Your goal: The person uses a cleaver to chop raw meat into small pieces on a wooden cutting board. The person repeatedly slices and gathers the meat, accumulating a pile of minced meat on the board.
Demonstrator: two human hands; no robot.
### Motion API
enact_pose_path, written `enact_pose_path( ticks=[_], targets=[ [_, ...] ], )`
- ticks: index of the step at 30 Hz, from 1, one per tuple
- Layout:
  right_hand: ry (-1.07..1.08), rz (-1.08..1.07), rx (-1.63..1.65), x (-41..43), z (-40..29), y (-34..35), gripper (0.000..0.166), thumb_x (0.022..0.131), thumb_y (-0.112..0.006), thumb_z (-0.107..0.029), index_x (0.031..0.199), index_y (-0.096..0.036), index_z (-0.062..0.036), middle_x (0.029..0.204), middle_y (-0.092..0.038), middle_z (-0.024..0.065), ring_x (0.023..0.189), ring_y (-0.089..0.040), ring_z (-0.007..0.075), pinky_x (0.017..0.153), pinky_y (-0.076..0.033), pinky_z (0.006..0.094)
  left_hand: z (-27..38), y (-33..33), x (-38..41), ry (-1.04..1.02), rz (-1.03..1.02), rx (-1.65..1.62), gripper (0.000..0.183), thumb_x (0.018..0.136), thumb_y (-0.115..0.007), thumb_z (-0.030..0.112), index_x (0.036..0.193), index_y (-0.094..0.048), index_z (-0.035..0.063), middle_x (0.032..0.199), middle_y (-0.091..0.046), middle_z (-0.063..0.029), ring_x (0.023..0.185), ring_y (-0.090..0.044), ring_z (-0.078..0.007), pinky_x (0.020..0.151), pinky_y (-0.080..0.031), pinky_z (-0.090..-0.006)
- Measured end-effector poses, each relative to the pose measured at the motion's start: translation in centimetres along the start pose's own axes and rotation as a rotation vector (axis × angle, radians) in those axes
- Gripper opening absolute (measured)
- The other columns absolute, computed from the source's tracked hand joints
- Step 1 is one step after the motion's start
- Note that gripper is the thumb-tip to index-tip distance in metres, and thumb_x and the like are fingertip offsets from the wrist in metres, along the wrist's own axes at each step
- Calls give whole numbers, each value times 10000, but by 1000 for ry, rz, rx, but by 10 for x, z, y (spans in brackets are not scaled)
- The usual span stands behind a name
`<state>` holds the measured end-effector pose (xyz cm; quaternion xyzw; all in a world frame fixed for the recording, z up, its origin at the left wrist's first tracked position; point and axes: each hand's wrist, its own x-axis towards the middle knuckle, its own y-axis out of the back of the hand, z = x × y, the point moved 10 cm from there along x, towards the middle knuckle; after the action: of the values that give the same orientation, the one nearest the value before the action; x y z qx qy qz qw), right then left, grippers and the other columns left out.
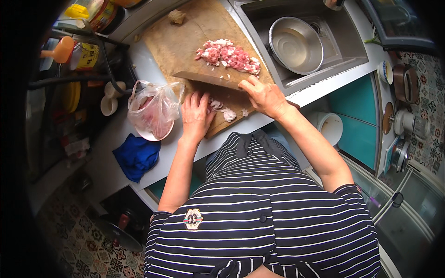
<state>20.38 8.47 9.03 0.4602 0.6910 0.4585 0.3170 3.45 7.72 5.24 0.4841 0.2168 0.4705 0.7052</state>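
My right hand (pixel 266 95) grips the handle of a broad-bladed cleaver (pixel 212 79). Its blade reaches left across the wooden cutting board (pixel 163 38), above my left hand's fingers. My left hand (pixel 195 114) rests at the board's near left edge, its thumb side against pale, fatty meat pieces (pixel 227 114). Whether it grips them is hidden by the fingers. Beyond the blade lies a heap of chopped pink and white meat (pixel 227 55). Left of my left hand, a clear plastic bag (pixel 153 111) with pink meat inside sits on a white dish (pixel 166 135).
A knob of ginger (pixel 176 16) lies at the board's far end. To the right, a metal bowl with liquid (pixel 296 45) stands in the steel sink (pixel 342 66). A blue cloth (pixel 136 157) lies on the counter's left. Jars (pixel 83 55) crowd a black rack (pixel 104 62).
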Motion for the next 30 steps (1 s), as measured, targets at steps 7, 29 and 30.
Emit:
enact_pose_path(
  ticks=[7, 29, 30],
  targets=[
    [-27, -27, 100, 8, 17, 1, 338, 809, -616, -23, 1134, -560, -96, 1030, -615, 111, 902, -632, 358, 722, -536, 443, -12, 2, 14, 55, 70, -43, 412, 743, -744, 101, 1133, -616, 58, 1075, -605, -141, 987, -577, -347, 876, -489, -429],
    [-86, 71, 157, 9, 39, -4, 444, 829, -655, -71, 1261, -553, -66, 1226, -634, 166, 1105, -616, 346, 915, -518, 428, 53, -19, -13, -142, 52, -202, 340, 729, -734, 90, 1054, -636, 81, 1028, -619, -107, 937, -611, -295, 811, -520, -384],
    [-87, 75, 156, 9, 38, -3, 443, 829, -654, -69, 1261, -554, -66, 1223, -636, 167, 1102, -618, 347, 914, -518, 428, 52, -22, -13, -133, 65, -196, 329, 732, -716, 60, 1049, -628, 69, 992, -620, -111, 918, -612, -305, 810, -520, -389]
  ],
)
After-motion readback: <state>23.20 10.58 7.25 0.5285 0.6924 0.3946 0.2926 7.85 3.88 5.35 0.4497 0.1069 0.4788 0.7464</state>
